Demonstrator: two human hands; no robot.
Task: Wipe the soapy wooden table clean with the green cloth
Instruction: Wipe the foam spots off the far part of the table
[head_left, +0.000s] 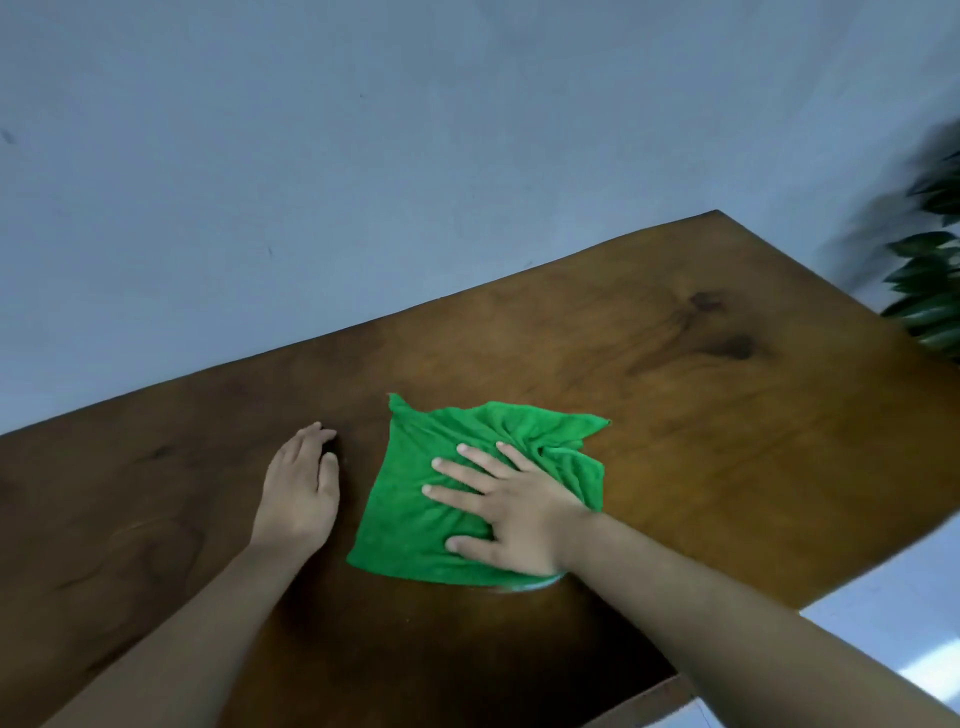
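Head view: I logged the right hand (511, 512) flat on the green cloth (415, 519), fingers spread and straight. The cloth lay mid-table, a pale soap smear (530, 586) at its near edge. The left hand (301, 493) rested on the wooden table (727, 415) beside it, fingers together.

A cloth (467, 499) is spread on the wooden table (727, 415) under the right hand (519, 509). The left hand (301, 493) is laid on the table just left of it. A plant (930, 280) is seen beyond the table's right edge.
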